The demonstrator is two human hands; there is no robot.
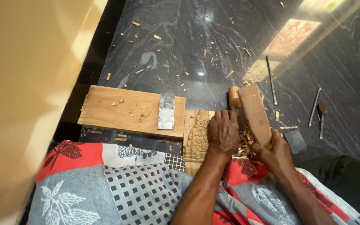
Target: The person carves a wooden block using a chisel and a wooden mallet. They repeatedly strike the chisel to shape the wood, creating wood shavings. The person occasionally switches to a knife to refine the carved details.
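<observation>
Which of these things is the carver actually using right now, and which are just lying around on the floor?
In use:
left hand
right hand
carved wooden panel
wooden mallet

Lying about:
plank
flat metal blade
long chisels
small dark stone
wood chips

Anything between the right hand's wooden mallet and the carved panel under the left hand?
Only the left hand itself, resting on the carved panel. The right hand holds the wooden mallet just beside it, over loose wood chips.

A woodcarver's floor workshop: wood chips [213, 56], chisels [271, 80], carved panel [196, 137].
</observation>
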